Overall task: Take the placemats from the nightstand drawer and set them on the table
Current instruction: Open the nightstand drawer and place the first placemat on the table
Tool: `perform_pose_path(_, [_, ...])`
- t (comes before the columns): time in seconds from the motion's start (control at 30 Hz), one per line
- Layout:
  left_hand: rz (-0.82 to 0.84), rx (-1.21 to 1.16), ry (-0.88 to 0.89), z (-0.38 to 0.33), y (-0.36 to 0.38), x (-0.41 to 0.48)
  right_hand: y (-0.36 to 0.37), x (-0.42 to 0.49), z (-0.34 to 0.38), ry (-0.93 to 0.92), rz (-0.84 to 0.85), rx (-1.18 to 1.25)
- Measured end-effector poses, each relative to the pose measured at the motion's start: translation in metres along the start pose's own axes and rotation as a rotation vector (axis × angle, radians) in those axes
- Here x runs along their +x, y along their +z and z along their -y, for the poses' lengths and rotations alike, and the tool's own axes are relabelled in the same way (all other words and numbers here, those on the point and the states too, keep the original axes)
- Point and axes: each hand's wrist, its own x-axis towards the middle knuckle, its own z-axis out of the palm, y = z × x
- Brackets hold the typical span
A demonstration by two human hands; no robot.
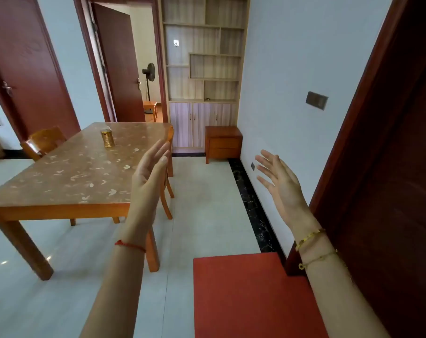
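I see both hands raised mid-frame, empty. Left hand (pixel 150 168) grip apart, fingers straight, palm facing right. Right hand (pixel 279 180) grip apart, fingers spread. Nightstand (pixel 223 142) at 12 o'clock against the far wall, both drawers closed; placemats not visible. Table (pixel 68 176) at 10 o'clock, gold canister (pixel 108 138) on it.

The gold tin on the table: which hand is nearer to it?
Left. The left hand hangs just right of the gold tin, over the table edge; the right hand is by the wall.
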Motion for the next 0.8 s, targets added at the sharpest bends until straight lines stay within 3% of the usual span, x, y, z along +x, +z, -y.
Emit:
perform_pose_path(0.4, [0.062,-0.042,-0.124,0.087,0.036,0.075,-0.02,0.093,-0.074,0.106,-0.031,0.002])
perform_pose_path(0.8, [-0.01,0.024,-0.156,0.187,0.099,0.203,-0.053,0.267,-0.127,0.154,0.02,0.013])
